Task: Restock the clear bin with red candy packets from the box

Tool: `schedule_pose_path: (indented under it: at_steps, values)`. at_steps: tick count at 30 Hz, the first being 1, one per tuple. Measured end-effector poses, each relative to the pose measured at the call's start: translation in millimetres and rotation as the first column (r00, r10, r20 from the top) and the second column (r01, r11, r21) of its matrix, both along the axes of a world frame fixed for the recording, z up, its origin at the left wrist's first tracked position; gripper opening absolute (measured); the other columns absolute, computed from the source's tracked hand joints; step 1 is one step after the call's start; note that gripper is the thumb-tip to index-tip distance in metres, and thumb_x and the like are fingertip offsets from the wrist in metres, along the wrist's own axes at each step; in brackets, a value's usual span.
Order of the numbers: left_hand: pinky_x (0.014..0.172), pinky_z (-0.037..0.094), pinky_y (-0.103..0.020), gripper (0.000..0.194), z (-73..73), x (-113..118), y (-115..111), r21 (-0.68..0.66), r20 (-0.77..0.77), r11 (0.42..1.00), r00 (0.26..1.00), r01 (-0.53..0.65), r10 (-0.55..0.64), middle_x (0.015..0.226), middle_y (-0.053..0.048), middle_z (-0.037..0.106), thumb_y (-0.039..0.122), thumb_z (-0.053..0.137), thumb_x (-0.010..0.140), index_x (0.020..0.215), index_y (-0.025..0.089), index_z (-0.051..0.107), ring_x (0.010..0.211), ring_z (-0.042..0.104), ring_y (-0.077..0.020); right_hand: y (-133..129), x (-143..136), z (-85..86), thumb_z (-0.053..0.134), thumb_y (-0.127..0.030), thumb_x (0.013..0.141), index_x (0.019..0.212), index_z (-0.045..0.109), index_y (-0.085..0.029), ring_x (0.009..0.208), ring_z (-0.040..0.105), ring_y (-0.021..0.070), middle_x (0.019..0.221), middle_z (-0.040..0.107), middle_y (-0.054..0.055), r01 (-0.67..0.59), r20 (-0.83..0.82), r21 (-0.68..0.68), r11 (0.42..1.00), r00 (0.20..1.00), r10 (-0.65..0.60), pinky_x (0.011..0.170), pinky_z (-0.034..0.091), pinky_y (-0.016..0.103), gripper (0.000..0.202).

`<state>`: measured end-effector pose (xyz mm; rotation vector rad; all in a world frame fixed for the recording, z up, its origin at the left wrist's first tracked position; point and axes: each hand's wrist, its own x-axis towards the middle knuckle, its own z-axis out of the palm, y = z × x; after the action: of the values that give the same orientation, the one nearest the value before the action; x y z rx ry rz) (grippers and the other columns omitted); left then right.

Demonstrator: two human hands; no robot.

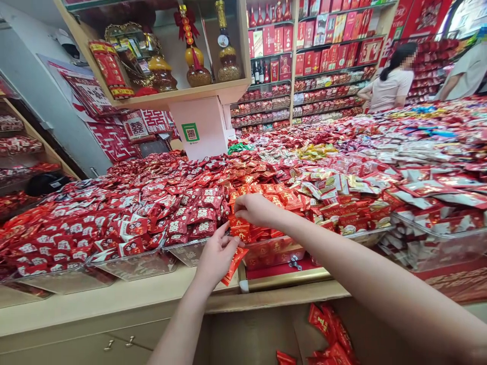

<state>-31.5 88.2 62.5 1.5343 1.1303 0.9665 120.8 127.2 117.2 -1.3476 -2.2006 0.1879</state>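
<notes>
Okay, my left hand (pixel 217 257) pinches a red packet (pixel 235 267), seven o'clock; right hand (pixel 251 209) curled, can't tell its hold; loose packets (pixel 322 321) in box (pixel 247 337), five o'clock; bin (pixel 272 253) has plenty left.

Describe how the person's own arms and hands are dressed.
The left hand and right hand wear no gloves. No watch or bracelet shows, and no sleeve covers the visible length of either arm. Any clothing higher up is out of view.
</notes>
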Motion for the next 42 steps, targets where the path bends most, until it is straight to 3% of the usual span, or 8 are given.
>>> schedule_pose_path:
  at_steps: [13, 17, 20, 23, 26, 29, 36, 42]
  values:
    - [0.06, 0.041, -0.022, 0.057, -1.5, -4.9, 0.6, -0.004, -0.004, 1.0, 1.0, -0.02, 0.02, 0.068, -0.002, 0.066, 0.03, 0.054, 0.073, 0.124, 0.01, 0.038, 0.061, 0.057, -0.0118, -9.3, 4.7, -5.6, 0.054, -0.022, 0.075, 0.086, 0.059, -0.013, 0.081, 0.056, 0.018, 0.086, 0.062, 0.009, 0.125, -0.038, 0.072, 0.99, 0.992, -0.123, 0.072, 0.041, 0.027, 0.015]
    - [0.064, 0.043, -0.021, 0.04, 7.1, -5.0, -6.2, 0.055, 0.106, 0.998, 0.994, -0.031, 0.025, 0.075, -0.003, 0.066, 0.023, 0.048, 0.077, 0.116, 0.014, 0.045, 0.066, 0.057, -0.011, -37.3, 8.3, -13.5, 0.049, -0.027, 0.08, 0.078, 0.056, -0.016, 0.073, 0.053, 0.0154, 0.077, 0.059, 0.005, 0.146, -0.267, 0.089, 0.985, 0.957, -0.117, 0.067, 0.041, 0.027, 0.013]
    - [0.068, 0.044, -0.021, 0.038, 13.9, 3.8, -22.5, 0.167, 0.244, 0.984, 0.97, -0.061, 0.018, 0.091, -0.003, 0.064, 0.018, 0.044, 0.079, 0.117, 0.02, 0.042, 0.074, 0.058, -0.0107, -71.9, 5.8, -30.4, 0.048, -0.04, 0.079, 0.072, 0.051, -0.018, 0.055, 0.05, 0.0113, 0.062, 0.054, 0.0, -0.053, -0.603, -0.206, 0.977, 0.793, -0.084, 0.051, 0.042, 0.023, 0.023]
    - [0.069, 0.046, -0.021, 0.035, 15.4, 18.7, -40.5, 0.234, 0.247, 0.969, 0.969, -0.073, 0.013, 0.105, -0.005, 0.058, 0.02, 0.046, 0.08, 0.115, 0.021, 0.044, 0.074, 0.057, -0.01, -98.2, 4.8, -49.5, 0.055, -0.046, 0.072, 0.074, 0.048, -0.019, 0.049, 0.049, 0.0101, 0.059, 0.052, -0.003, -0.337, -0.83, -0.389, 0.857, 0.532, -0.168, 0.041, 0.041, 0.021, 0.028]
    - [0.068, 0.048, -0.021, 0.038, 13.3, 30.9, -50.5, 0.174, 0.276, 0.985, 0.96, 0.004, -0.052, 0.114, -0.007, 0.053, 0.02, 0.049, 0.079, 0.116, 0.022, 0.042, 0.074, 0.058, -0.0101, -108.2, 11.1, -62.5, 0.062, -0.042, 0.068, 0.073, 0.05, -0.019, 0.046, 0.045, 0.008, 0.055, 0.048, -0.005, -0.327, -0.898, -0.358, 0.875, 0.376, -0.227, 0.042, 0.04, 0.02, 0.026]
    - [0.073, 0.049, -0.023, 0.047, 11.5, 36.0, -52.7, 0.056, 0.361, 0.989, 0.92, 0.139, -0.15, 0.121, -0.009, 0.048, 0.017, 0.054, 0.075, 0.119, 0.023, 0.039, 0.085, 0.06, -0.0136, -110.3, 21.3, -69.8, 0.063, -0.035, 0.07, 0.073, 0.055, -0.018, 0.049, 0.043, 0.0071, 0.056, 0.048, -0.005, -0.283, -0.91, -0.352, 0.892, 0.328, -0.255, 0.046, 0.039, 0.019, 0.019]
    - [0.082, 0.048, -0.026, 0.044, 11.5, 32.9, -53.3, 0.116, 0.225, 0.969, 0.945, 0.217, -0.238, 0.112, -0.007, 0.055, 0.016, 0.055, 0.075, 0.118, 0.023, 0.044, 0.094, 0.058, -0.0153, -114.6, 36.4, -68.2, 0.066, -0.026, 0.067, 0.083, 0.06, -0.02, 0.064, 0.054, 0.011, 0.073, 0.06, 0.0, -0.268, -0.885, -0.266, 0.926, 0.45, -0.124, 0.058, 0.045, 0.023, 0.018]
    - [0.099, 0.034, -0.032, 0.044, 8.4, 12.8, -26.5, 0.477, 0.042, 0.858, 0.98, -0.189, 0.192, 0.127, -0.007, 0.046, 0.021, 0.052, 0.077, 0.12, 0.022, 0.044, 0.117, 0.042, -0.0191, -81.5, 65.6, -49.8, 0.062, -0.028, 0.07, 0.08, 0.054, -0.019, 0.067, 0.057, 0.0152, 0.074, 0.061, 0.003, 0.095, -0.778, -0.141, 0.985, 0.605, -0.17, 0.06, 0.045, 0.027, 0.016]
